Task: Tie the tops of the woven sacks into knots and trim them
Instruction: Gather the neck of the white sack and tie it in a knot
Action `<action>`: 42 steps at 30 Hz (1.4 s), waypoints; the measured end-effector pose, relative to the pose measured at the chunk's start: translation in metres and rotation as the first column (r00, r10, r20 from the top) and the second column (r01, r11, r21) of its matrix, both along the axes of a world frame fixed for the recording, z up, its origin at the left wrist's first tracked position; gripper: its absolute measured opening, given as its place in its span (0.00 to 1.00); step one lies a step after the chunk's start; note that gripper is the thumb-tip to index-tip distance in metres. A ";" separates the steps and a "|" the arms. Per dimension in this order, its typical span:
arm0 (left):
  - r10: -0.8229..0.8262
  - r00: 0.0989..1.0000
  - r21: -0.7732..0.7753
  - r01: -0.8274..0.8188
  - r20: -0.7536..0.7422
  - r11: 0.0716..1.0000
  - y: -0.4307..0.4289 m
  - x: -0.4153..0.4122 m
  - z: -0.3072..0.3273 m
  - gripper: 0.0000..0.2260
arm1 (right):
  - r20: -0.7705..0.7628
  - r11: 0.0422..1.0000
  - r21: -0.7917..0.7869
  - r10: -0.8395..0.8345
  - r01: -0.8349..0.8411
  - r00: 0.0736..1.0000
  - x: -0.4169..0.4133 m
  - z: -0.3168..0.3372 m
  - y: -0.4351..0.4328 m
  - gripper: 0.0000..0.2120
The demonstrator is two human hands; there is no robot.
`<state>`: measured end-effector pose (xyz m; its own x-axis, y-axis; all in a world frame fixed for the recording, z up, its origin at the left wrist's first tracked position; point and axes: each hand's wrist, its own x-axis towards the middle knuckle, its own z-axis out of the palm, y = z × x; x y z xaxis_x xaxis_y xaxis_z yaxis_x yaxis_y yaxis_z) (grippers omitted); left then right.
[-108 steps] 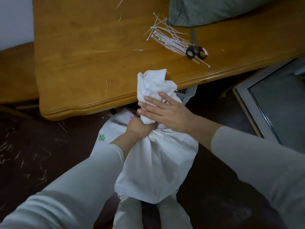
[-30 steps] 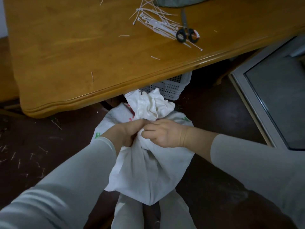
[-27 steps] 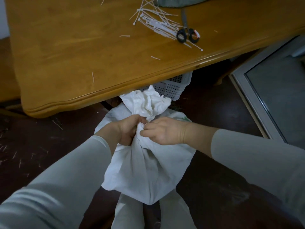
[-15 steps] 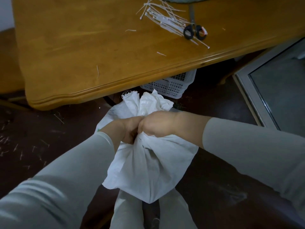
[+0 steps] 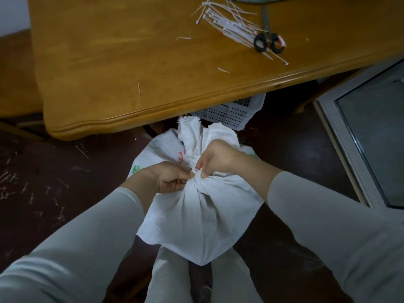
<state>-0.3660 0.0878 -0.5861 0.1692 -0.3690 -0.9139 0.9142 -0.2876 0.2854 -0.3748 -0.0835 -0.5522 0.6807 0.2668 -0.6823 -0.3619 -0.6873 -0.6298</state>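
Note:
A filled white woven sack [image 5: 203,219] stands on the dark floor between my knees, its top gathered into a tight neck. The loose crumpled top [image 5: 196,132] sticks up beyond the neck. My left hand [image 5: 172,177] grips the neck from the left. My right hand [image 5: 216,158] pinches the neck from the right, with a thin white strip showing at its fingertips. Black-handled scissors [image 5: 267,41] and a pile of white cable ties [image 5: 227,27] lie on the wooden table [image 5: 131,62] beyond the sack.
A second white sack [image 5: 157,149] with green and red print lies behind the one I hold. A white perforated plastic basket [image 5: 236,110] sits under the table edge. A grey-framed glass panel [image 5: 371,132] is at the right. Short trimmed strips litter the floor at left.
My hands have shifted from clasping together over the neck to pinching it from either side; the right hand's fingertips now point at the neck. The loose top has spread wider.

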 end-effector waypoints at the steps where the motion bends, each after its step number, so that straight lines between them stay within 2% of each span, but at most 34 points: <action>1: 0.012 1.000 0.016 -0.012 0.009 1.000 -0.001 0.000 0.000 0.05 | -0.032 0.992 0.057 -0.112 0.113 0.993 -0.004 -0.001 -0.003 0.07; 4: 0.027 0.998 0.083 -0.032 0.054 0.996 -0.004 0.002 0.001 0.03 | -0.106 0.898 0.172 -0.392 0.405 0.914 -0.016 -0.004 -0.005 0.07; 6: 0.018 0.996 0.128 -0.030 0.089 0.991 -0.006 0.003 0.001 0.03 | -0.138 0.816 0.224 -0.514 0.533 0.846 -0.024 -0.007 -0.003 0.10; 12: 0.006 0.990 0.173 -0.031 0.142 0.984 -0.010 0.006 0.005 0.04 | -0.133 0.730 0.325 -0.594 0.601 0.793 -0.036 -0.009 0.003 0.09; 16: -0.053 0.980 0.247 0.004 0.193 0.969 -0.015 0.007 0.005 0.08 | -0.212 0.716 0.276 -0.605 0.641 0.767 -0.032 -0.007 0.006 0.11; 19: -0.105 0.969 0.285 0.038 0.222 0.958 -0.018 0.006 0.006 0.09 | -0.106 0.836 0.119 -0.526 0.536 0.844 -0.025 -0.008 0.014 0.12; 21: -0.151 0.958 0.330 0.064 0.246 0.942 -0.019 0.006 0.005 0.11 | -0.016 0.939 -0.057 -0.342 0.341 0.940 -0.017 -0.008 0.022 0.12; 23: -0.188 0.951 0.366 0.089 0.245 0.926 -0.019 0.006 0.006 0.13 | -0.005 0.965 -0.199 -0.172 0.168 0.985 -0.011 -0.005 0.029 0.11; 25: -0.187 0.962 0.332 0.113 0.201 0.936 -0.017 0.007 0.008 0.09 | -0.004 0.955 -0.293 -0.042 0.039 0.999 -0.008 0.000 0.033 0.16; 26: -0.171 0.972 0.298 0.117 0.162 0.947 -0.016 0.008 0.009 0.08 | 0.002 0.948 -0.319 -0.001 0.001 1.000 -0.008 0.002 0.033 0.15; 28: -0.133 0.985 0.232 0.105 0.109 0.967 -0.011 0.008 0.009 0.11 | 0.023 0.937 -0.347 0.061 -0.049 0.998 -0.011 0.003 0.035 0.08; 31: -0.168 0.979 0.207 0.142 0.118 0.968 -0.004 0.007 0.008 0.15 | 0.018 0.928 -0.366 0.078 -0.066 0.997 -0.013 0.004 0.040 0.11; 34: -0.251 0.957 0.235 0.214 0.144 0.948 -0.002 0.005 0.010 0.14 | -0.042 0.935 -0.347 0.068 -0.078 0.997 -0.014 0.002 0.044 0.09; 37: -0.331 0.930 0.281 0.279 0.159 0.918 0.001 0.006 0.009 0.13 | 0.033 0.941 -0.324 0.111 -0.094 0.993 -0.022 -0.004 0.046 0.08; 40: -0.483 0.849 0.378 0.384 0.214 0.842 0.001 0.009 0.008 0.11 | 0.126 0.951 -0.287 0.159 -0.117 0.979 -0.032 -0.009 0.045 0.11; 42: -0.635 0.729 0.475 0.477 0.256 0.739 0.000 0.012 0.011 0.08 | 0.182 0.947 -0.273 0.223 -0.169 0.958 -0.033 -0.009 0.043 0.12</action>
